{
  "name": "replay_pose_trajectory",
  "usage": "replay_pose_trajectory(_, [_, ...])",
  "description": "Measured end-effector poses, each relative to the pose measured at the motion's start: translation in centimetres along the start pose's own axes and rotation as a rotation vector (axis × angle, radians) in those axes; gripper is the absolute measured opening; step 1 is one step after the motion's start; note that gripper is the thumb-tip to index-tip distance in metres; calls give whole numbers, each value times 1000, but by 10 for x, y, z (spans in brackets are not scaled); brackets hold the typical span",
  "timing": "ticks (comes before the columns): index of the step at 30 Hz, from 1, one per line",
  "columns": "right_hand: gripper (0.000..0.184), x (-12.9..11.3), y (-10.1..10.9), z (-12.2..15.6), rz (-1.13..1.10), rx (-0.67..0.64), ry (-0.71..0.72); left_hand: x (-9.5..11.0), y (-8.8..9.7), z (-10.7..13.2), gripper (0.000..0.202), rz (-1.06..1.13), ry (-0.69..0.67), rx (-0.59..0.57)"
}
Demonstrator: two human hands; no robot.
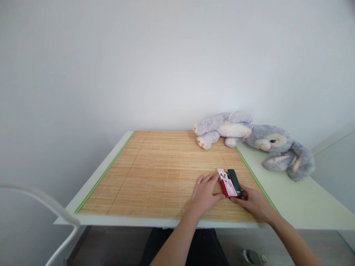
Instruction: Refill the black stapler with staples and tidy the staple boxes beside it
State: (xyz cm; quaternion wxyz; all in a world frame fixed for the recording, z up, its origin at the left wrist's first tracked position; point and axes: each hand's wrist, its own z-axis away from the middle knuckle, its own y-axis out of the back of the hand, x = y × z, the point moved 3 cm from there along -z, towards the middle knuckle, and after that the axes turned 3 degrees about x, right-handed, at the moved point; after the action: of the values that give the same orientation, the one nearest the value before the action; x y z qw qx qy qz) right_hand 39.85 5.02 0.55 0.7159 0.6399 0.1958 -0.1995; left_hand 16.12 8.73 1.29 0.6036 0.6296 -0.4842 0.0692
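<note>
A small red and white box lies on the bamboo mat, right of its middle. Pressed close along its right side is a black stapler. My left hand rests at the left of the box with its fingers spread. Its index fingertip and thumb reach the box's left edge and near corner. From the right, my right hand closes around the near end of the stapler. The right thumb lies by the near edge of the box, and the other fingers are partly hidden.
The bamboo mat with green edging covers much of the white table. A grey plush rabbit lies across the back right, against the wall. A white curved tube stands at left. A bottle lies under the table.
</note>
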Motion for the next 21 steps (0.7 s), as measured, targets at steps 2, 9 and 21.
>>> replay_pose_trajectory(2, [67,1,-1,2,-27,-6,0,3,1,0,88,27,3,5])
replay_pose_trajectory(9, [100,5,23,44,-231,142,-90,-30,51,36,31,-4,242,208])
replay_pose_trajectory(21, [39,-172,-70,15,-198,239,358,-101,124,83,42,-462,351,170])
